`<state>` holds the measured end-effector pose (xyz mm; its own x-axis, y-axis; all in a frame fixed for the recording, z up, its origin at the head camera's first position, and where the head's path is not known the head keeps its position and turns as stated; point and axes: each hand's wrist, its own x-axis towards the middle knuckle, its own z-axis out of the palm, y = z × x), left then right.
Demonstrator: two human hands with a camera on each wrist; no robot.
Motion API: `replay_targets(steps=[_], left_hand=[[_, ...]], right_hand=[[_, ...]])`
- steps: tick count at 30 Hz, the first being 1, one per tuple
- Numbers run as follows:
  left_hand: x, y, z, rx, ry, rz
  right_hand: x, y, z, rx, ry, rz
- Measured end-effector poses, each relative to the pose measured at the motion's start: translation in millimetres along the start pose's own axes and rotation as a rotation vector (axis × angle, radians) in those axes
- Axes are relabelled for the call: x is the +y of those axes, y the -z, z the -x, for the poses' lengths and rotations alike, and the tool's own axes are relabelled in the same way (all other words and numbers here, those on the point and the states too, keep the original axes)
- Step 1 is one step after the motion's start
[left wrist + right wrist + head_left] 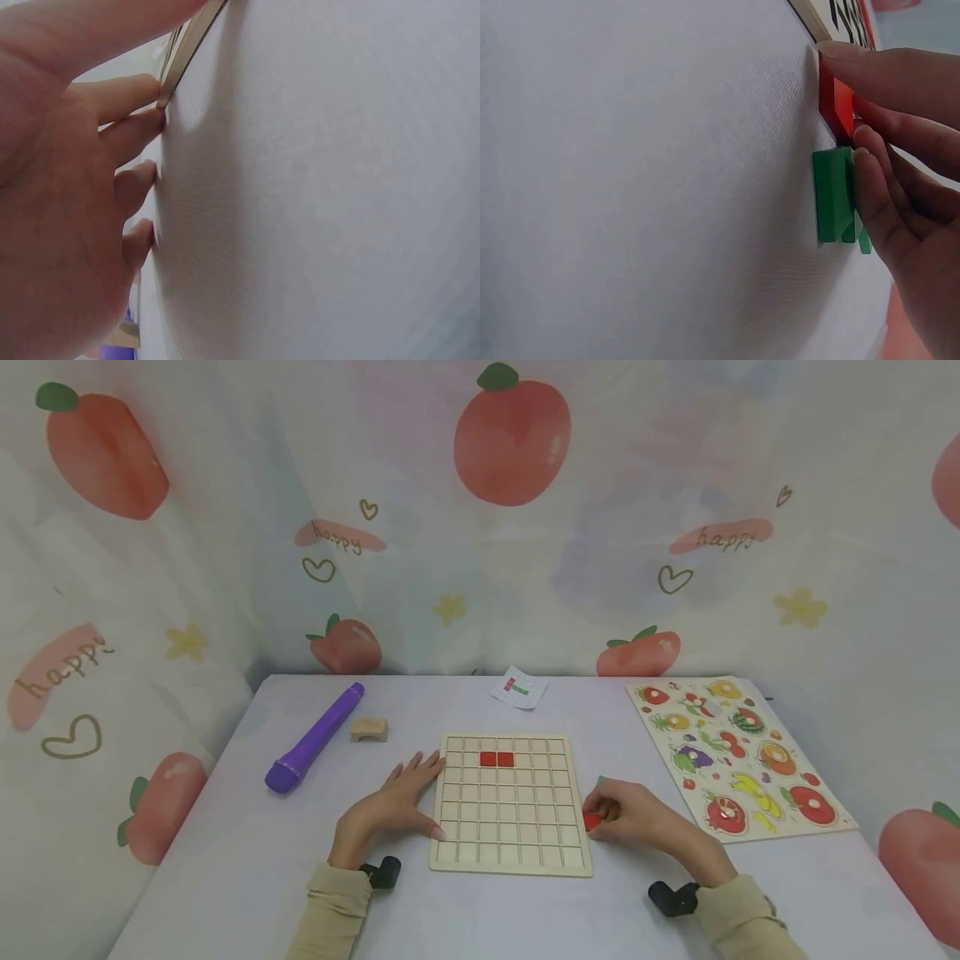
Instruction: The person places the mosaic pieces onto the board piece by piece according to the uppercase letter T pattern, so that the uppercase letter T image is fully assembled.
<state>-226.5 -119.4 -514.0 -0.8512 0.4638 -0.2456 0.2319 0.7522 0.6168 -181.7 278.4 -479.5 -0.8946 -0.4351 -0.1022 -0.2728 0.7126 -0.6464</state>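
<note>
A pale wooden grid board (507, 832) lies flat on the table, with two red square tiles (497, 760) side by side in an upper row. Along its left edge rests my left hand (388, 808), fingers spread, the thumb and fingertips touching the rim. Beside the right edge, my right hand (633, 814) pinches a red tile (838, 97) between thumb and finger. That tile is tilted and close to the board's side. Several green tiles (832, 195) stand by the curled fingers of this hand; in the head view they are mostly hidden behind it.
A fruit puzzle board (701, 777) lies at the right. To the left are a purple toy microphone (318, 735) and a small wooden block (369, 730). A paper card (519, 688) with a coloured grid lies near the table's back edge, before a printed curtain (487, 593).
</note>
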Motion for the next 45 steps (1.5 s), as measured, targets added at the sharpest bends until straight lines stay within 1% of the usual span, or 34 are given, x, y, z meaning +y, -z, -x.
replay_targets(steps=[4, 7, 12, 16, 21, 26, 31, 34, 40, 45], left_hand=[[1.3, 1.4, 0.9, -0.002, 0.001, 0.006], [2.7, 2.2, 2.1, -0.004, -0.001, 0.005], [6.0, 4.1, 4.4, -0.011, -0.008, 0.007], [10.2, 8.0, 6.8, -0.017, -0.016, 0.012], [12.9, 10.7, 8.3, -0.018, -0.016, 0.013], [10.7, 9.4, 7.7, -0.015, -0.014, 0.013], [4.6, 5.2, 6.0, -0.004, -0.012, 0.004], [2.7, 3.7, 5.0, 0.001, -0.028, 0.005], [2.2, 2.9, 4.2, 0.002, -0.026, 0.018], [3.6, 3.5, 4.4, -0.001, -0.019, 0.015]], right_hand=[[-1.0, -0.4, -2.0, -0.003, 0.027, 0.025], [-0.2, -1.1, -3.4, 0.0, 0.031, 0.039], [0.4, -2.2, -4.4, -0.004, 0.003, 0.045], [-1.2, -2.2, -4.4, -0.011, -0.032, 0.026], [-4.6, -2.2, -3.5, -0.019, -0.051, -0.005], [-4.6, -2.5, -5.8, -0.005, -0.036, 0.017], [-3.6, -3.1, -9.7, 0.025, -0.029, 0.033], [-3.7, -2.7, -11.2, 0.032, -0.034, 0.024], [-4.1, 0.1, -14.2, 0.058, -0.029, 0.039], [-5.9, 2.3, -16.8, 0.07, -0.046, 0.03]])
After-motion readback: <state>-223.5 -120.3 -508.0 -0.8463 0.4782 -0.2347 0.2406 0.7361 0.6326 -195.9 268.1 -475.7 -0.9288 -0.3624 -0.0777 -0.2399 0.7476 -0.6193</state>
